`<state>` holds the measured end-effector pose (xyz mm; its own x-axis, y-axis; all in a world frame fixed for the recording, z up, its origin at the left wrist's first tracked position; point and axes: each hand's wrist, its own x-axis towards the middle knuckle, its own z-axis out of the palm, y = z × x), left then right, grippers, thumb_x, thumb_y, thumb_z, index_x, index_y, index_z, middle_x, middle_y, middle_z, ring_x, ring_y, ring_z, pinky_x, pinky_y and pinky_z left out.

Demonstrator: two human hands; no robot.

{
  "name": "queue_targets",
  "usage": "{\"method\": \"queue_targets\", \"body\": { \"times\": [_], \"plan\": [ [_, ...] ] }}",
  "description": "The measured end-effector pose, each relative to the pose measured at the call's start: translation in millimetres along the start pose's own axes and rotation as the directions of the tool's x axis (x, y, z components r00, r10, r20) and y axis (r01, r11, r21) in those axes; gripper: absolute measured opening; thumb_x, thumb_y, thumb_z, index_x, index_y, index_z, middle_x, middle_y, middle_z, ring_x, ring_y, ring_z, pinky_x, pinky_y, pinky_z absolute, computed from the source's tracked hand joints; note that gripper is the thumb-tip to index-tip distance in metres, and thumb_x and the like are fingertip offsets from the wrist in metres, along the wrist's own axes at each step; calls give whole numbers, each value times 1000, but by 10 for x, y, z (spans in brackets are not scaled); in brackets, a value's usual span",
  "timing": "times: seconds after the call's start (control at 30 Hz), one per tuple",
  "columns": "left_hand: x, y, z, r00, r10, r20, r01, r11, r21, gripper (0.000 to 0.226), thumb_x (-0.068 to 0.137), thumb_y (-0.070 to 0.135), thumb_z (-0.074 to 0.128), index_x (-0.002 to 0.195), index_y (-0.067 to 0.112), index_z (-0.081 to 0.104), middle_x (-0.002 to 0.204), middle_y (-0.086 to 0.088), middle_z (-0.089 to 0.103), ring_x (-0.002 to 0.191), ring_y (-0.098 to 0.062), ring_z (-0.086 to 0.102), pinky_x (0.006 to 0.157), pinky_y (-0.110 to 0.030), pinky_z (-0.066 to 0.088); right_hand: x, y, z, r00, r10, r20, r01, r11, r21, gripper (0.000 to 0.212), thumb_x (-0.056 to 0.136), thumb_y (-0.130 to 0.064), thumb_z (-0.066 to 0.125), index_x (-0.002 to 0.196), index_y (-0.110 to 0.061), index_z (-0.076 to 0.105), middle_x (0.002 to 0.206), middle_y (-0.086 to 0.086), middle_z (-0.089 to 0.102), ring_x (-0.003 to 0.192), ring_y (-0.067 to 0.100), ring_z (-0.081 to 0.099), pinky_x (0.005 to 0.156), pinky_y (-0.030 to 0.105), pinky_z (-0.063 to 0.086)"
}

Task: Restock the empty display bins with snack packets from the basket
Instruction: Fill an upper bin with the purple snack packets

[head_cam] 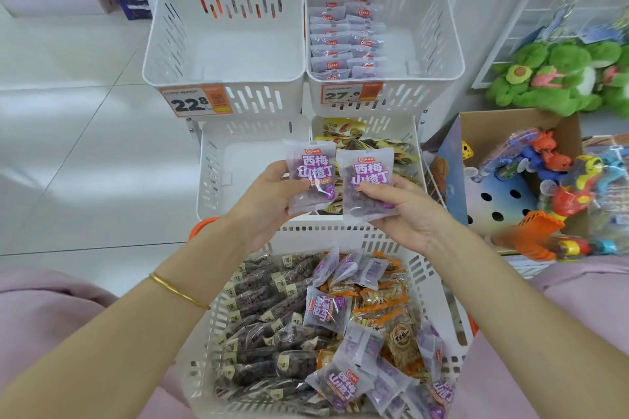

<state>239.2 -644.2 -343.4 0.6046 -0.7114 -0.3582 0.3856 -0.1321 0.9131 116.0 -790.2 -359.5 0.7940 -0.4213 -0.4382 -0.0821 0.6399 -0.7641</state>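
**Two purple packets up, matching bin ahead**

A white tiled floor (68, 146) lies around four white bins, all beyond the basket (425, 282) in front of the person. Two bins are empty: the far-left bin (221, 78) and the near-left bin (211, 180), just past the basket's far rim. The far-right bin (439, 71) is part filled with rows of purple stock (340, 41). The near-right bin (391, 126) holds yellow packets (343, 133).

The left hand (269, 194) pinches one purple packet (309, 177) and the right hand (408, 211) grips a second packet (369, 184). The two are side by side and upright above the basket's far rim, long axes pointing toward the bins. By their print they seem to match the far-right bin, ahead and slightly right, so the right hand is nearer.

Loose purple packets (323, 309) lie in the basket among dark packets (265, 316) and orange packets (384, 303), too jumbled to count.
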Motion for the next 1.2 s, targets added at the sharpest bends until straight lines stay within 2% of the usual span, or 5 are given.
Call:
{"method": "queue_targets", "body": {
  "times": [0.57,0.73,0.87,0.97,1.2],
  "plan": [
    [-50,1,135,990,5,144,-23,992,122,39,91,33,59,126,21,47,107,-11,59,96,-27,58,99,-48,43,-135,-60,124,909,-410,75,403,822,-401,19,79,-11,70,96,-19,66,83,-2,72,72,11,66,58,26,54],
    [-104,-11,231,966,141,216,-208,920,331,65,79,6,70,133,13,35,108,-2,65,90,-9,68,79,-23,54,-208,-152,152,873,-487,25,387,660,-644,46,72,-18,80,108,-20,51,108,4,62,96,19,62,72,34,56],
    [-44,130,288,930,187,317,-310,863,399,77,80,-10,63,139,14,20,103,3,58,80,2,66,68,-15,50,-257,-567,85,938,-263,224,339,582,-739,92,71,-19,81,144,-33,27,137,-11,39,124,3,41,86,17,48],
    [106,357,433,884,207,419,-387,826,410,91,78,-15,63,144,19,9,112,1,54,88,1,64,75,-20,52,-254,-966,87,931,-94,353,345,546,-763,76,71,-11,81,137,-23,44,133,-8,51,121,9,51,81,27,56],
    [920,967,846,847,416,330,-531,638,558,94,75,14,77,147,12,16,134,6,42,122,-11,48,104,-35,40,163,-1732,40,778,-560,283,515,313,-798,48,71,-2,78,113,-16,59,105,-2,62,89,3,62,79,27,54]
  ]
}}
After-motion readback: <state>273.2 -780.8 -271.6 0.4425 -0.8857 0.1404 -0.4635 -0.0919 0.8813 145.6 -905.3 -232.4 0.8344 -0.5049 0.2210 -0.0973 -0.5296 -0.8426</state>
